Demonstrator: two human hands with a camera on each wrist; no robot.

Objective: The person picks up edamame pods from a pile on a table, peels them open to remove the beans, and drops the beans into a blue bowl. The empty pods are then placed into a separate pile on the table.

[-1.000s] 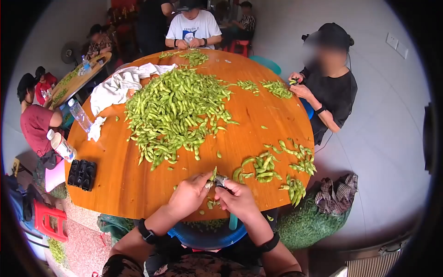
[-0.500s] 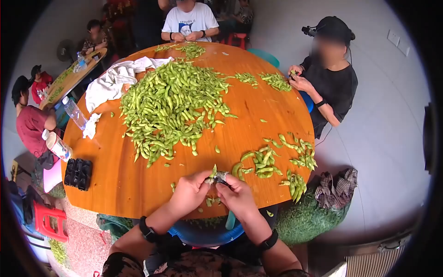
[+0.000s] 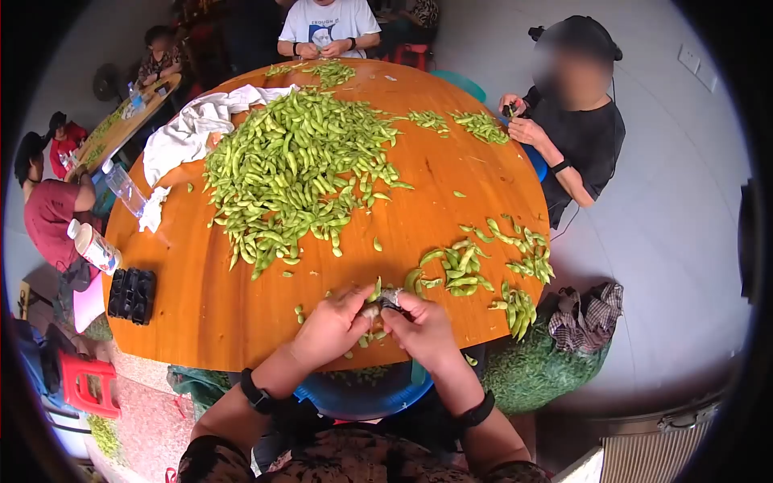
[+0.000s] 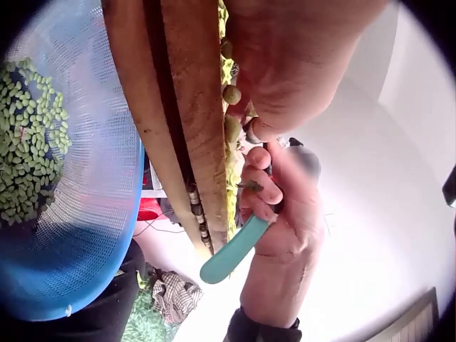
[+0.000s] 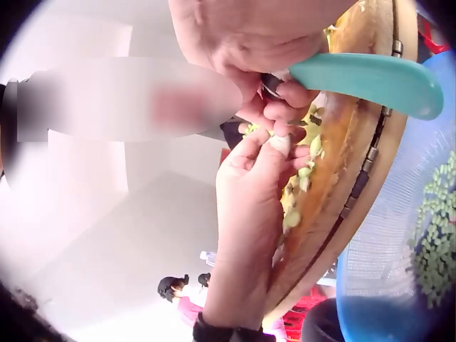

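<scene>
Over the table's near edge, my left hand point(image 3: 330, 330) pinches a green soybean pod point(image 3: 377, 287) between thumb and fingers, its tip pointing up. My right hand point(image 3: 425, 332) grips a tool with a curved teal handle point(image 4: 236, 249), which sticks out below the curled fingers. A grey-silver part of that tool shows at the right fingertips, close beside the pod; its working end is hidden. In the right wrist view, the fingertips of both hands meet. Loose beans and pod bits point(image 5: 305, 174) lie on the wood just beneath them.
A large heap of pods point(image 3: 298, 173) covers the middle of the round table point(image 3: 451, 173). Smaller pod piles point(image 3: 460, 270) lie to the right. A blue basket of shelled beans point(image 4: 35, 157) stands below the edge. A black tray point(image 3: 131, 295) and bottles line the left.
The head view has shifted, so the table appears higher and slightly left. Both hands stay together at the pod, with only small finger movements; the left hand keeps its pinch.
</scene>
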